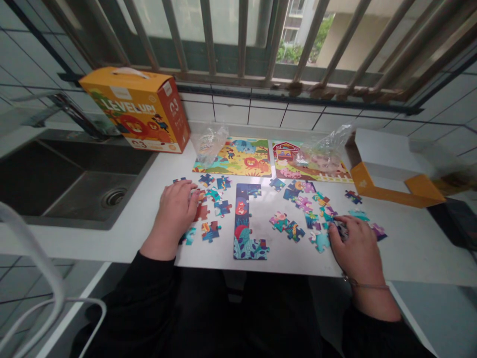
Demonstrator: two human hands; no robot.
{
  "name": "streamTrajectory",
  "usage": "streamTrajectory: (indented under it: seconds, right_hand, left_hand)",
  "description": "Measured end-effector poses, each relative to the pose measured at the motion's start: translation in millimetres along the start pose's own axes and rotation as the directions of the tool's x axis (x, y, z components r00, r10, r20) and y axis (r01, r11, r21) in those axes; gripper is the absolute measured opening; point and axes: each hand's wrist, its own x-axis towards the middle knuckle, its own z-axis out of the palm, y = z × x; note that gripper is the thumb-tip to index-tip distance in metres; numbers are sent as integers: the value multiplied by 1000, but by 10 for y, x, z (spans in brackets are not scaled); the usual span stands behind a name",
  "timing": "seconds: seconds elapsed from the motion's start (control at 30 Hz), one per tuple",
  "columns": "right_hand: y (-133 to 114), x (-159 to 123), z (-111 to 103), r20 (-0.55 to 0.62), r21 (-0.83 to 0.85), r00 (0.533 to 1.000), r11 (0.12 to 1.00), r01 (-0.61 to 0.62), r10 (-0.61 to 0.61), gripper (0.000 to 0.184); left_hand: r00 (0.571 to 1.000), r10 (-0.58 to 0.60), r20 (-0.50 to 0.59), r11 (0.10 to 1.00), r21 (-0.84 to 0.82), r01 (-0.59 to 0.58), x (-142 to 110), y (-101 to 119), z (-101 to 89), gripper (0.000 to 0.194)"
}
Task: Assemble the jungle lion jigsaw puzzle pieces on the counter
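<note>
My left hand (175, 214) rests palm down over loose jigsaw pieces on the left, its fingers apart and partly covering them. A brown-red jigsaw piece (201, 213) shows beside its thumb. To the right, my right hand (356, 243) lies over other pieces, thumb apart from the loosely bent fingers. A pale turquoise jigsaw piece (319, 241) is beside that thumb; whatever lies under the palm is hidden. Between both hands, a joined puzzle section (242, 223) forms a dark blue and teal left edge, with short arms pointing right at top and bottom.
Behind the pieces lie a lion picture board (248, 158) and a farm picture board (288, 171), partly under clear plastic bags (210, 144). An orange box (137, 109) stands by the sink (78, 223). At right sits an open box tray (395, 181).
</note>
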Motion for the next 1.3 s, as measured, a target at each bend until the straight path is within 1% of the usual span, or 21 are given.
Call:
streamTrajectory:
  seconds: [0.1, 0.17, 0.23, 0.4, 0.6, 0.7, 0.77, 0.83, 0.9, 0.97, 1.03, 1.1, 1.17, 1.3]
  right_hand:
    - [7, 1, 3, 1, -17, 1000, 1000, 3, -3, 37]
    - [15, 0, 8, 4, -21, 1000, 1000, 4, -4, 37]
    - [23, -1, 13, 6, -18, 1000, 1000, 6, -6, 36]
    - [12, 7, 0, -1, -9, 1000, 1000, 2, -2, 32]
    - [-87, 13, -46, -21, 3, 1000, 1000, -7, 8, 27]
    - [-105, 7, -85, -49, -22, 999, 1000, -21, 20, 26]
    - [-55, 54, -136, -59, -60, 997, 997, -48, 45, 28]
    - [51, 184, -204, -37, -107, 997, 992, -67, 64, 30]
    - [186, 403, -266, 27, -163, 997, 984, -67, 72, 34]
    - [309, 673, -294, 120, -236, 986, 968, -84, 115, 38]
    - [390, 928, -274, 214, -303, 958, 946, -118, 189, 41]
    - [431, 1115, -216, 313, -351, 920, 929, -118, 235, 41]
    - [462, 1213, -145, 362, -374, 898, 922, -105, 249, 40]
    - [598, 1257, -57, 345, -365, 911, 927, -90, 225, 44]
  left_hand:
    - [990, 124, 69, 983, -146, -113, -7, 70, 2, 36]
    - [970, 212, 120, 956, -230, -180, -19, 104, 17, 36]
    - [949, 272, 157, 937, -269, -224, -34, 122, 36, 36]
    - [937, 299, 181, 930, -276, -244, -41, 111, 56, 33]
    - [933, 304, 194, 931, -267, -248, -6, 110, 40, 35]
    - [933, 311, 181, 928, -270, -257, -1, 101, 45, 36]
    - [933, 312, 178, 928, -269, -258, 1, 90, 53, 35]
    - [932, 314, 184, 926, -275, -258, 4, 81, 59, 34]
    - [930, 313, 192, 924, -287, -252, 10, 79, 61, 34]
    - [933, 307, 188, 922, -302, -243, 14, 79, 62, 33]
    - [938, 299, 178, 921, -312, -234, 16, 77, 64, 32]
    - [939, 299, 172, 920, -313, -236, 14, 74, 65, 31]
    - [937, 307, 167, 919, -309, -246, 10, 73, 64, 31]
    - [933, 320, 167, 918, -299, -261, 11, 90, 48, 31]
